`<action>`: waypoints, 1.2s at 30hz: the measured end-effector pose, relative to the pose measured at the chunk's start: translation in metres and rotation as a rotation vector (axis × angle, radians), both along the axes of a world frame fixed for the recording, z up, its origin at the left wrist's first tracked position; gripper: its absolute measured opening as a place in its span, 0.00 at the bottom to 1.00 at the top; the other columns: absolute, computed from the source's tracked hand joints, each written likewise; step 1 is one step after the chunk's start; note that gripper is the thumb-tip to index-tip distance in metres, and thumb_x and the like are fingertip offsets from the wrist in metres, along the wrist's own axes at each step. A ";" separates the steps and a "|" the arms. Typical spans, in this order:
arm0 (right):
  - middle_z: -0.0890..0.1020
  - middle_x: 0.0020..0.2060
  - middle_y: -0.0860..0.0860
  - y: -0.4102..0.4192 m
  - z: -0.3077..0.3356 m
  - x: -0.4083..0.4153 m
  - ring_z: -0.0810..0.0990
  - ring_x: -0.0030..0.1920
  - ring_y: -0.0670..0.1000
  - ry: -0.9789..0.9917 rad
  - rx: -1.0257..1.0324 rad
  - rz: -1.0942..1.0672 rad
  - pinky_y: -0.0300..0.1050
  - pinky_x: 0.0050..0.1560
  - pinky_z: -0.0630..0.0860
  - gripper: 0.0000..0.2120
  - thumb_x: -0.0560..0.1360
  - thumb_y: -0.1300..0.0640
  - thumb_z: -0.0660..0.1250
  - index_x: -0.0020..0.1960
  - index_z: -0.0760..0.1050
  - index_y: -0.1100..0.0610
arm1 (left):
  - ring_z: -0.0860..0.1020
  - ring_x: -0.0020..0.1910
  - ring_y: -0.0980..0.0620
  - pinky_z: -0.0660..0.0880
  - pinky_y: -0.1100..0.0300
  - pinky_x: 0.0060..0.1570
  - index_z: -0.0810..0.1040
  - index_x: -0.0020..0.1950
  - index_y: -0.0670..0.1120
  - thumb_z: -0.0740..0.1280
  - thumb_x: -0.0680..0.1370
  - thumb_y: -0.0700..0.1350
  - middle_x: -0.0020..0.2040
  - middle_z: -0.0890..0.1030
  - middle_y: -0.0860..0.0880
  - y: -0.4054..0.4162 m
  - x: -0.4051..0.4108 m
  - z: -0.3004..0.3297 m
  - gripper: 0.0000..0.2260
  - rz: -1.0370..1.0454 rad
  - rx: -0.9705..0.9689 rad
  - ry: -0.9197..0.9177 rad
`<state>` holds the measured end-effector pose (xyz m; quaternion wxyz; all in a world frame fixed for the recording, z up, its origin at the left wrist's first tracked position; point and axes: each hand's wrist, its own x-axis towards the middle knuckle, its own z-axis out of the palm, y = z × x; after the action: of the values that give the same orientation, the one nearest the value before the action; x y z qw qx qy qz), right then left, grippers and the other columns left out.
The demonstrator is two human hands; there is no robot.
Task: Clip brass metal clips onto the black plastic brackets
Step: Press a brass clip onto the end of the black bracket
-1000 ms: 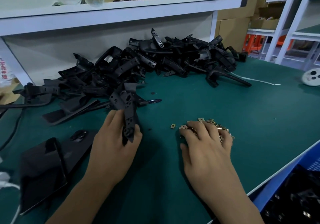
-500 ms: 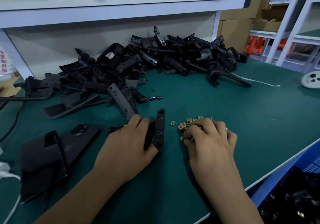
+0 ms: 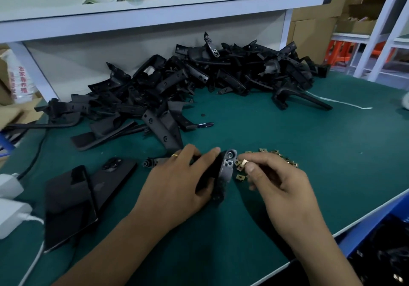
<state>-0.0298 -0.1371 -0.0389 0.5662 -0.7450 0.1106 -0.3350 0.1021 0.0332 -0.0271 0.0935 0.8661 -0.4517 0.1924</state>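
Brackets wait heaped (image 3: pixel 199 82) at the far side; we grip one bracket (image 3: pixel 224 172) in our left hand (image 3: pixel 177 184), slotted end toward the right hand (image 3: pixel 278 186), which pinches a brass clip (image 3: pixel 244 163) just beside it, ready to push on.

Both forearms reach in from the near edge, the left hand (image 3: pixel 177 181) curled in a grip, the right hand (image 3: pixel 274 179) just beside it, thumb and forefinger pinched.

The matt black plastic bracket (image 3: pixel 225 172) is looking dull, the small brass metal clip (image 3: pixel 244 163) is glinting, and the green counter (image 3: pixel 287 135) mat is looking matt.
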 end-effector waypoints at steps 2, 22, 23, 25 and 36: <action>0.83 0.39 0.49 0.000 0.001 0.000 0.81 0.38 0.46 -0.054 0.100 0.024 0.34 0.41 0.76 0.09 0.79 0.65 0.70 0.50 0.85 0.52 | 0.78 0.44 0.52 0.76 0.58 0.29 0.66 0.78 0.61 0.58 0.77 0.60 0.56 0.74 0.54 -0.003 -0.004 -0.001 0.28 -0.018 -0.015 -0.001; 0.84 0.36 0.57 -0.005 -0.001 0.001 0.83 0.36 0.51 -0.093 0.333 0.097 0.40 0.40 0.80 0.04 0.77 0.66 0.73 0.46 0.85 0.58 | 0.77 0.41 0.52 0.79 0.51 0.29 0.62 0.81 0.63 0.60 0.78 0.60 0.57 0.72 0.55 -0.005 -0.007 -0.003 0.29 -0.065 -0.099 0.078; 0.84 0.36 0.57 -0.005 0.000 0.001 0.84 0.36 0.51 -0.092 0.335 0.097 0.41 0.40 0.81 0.04 0.77 0.66 0.73 0.46 0.85 0.59 | 0.77 0.41 0.52 0.78 0.51 0.28 0.62 0.81 0.63 0.60 0.78 0.60 0.57 0.72 0.55 -0.005 -0.007 -0.004 0.29 -0.069 -0.094 0.076; 0.85 0.36 0.57 -0.005 0.000 0.001 0.84 0.36 0.51 -0.087 0.340 0.090 0.42 0.40 0.81 0.03 0.76 0.66 0.73 0.46 0.84 0.60 | 0.77 0.40 0.53 0.78 0.51 0.28 0.62 0.81 0.63 0.59 0.78 0.60 0.57 0.72 0.55 -0.004 -0.006 -0.005 0.29 -0.077 -0.090 0.073; 0.84 0.35 0.61 -0.005 0.005 -0.005 0.84 0.34 0.53 -0.062 0.392 0.122 0.41 0.37 0.81 0.02 0.74 0.69 0.74 0.46 0.84 0.65 | 0.76 0.42 0.54 0.76 0.54 0.26 0.62 0.81 0.62 0.58 0.79 0.59 0.57 0.72 0.54 -0.004 -0.005 -0.006 0.28 -0.121 -0.041 0.050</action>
<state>-0.0345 -0.1419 -0.0338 0.7227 -0.6152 0.1107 -0.2951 0.0974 0.0294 -0.0329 0.1339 0.8396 -0.4969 0.1741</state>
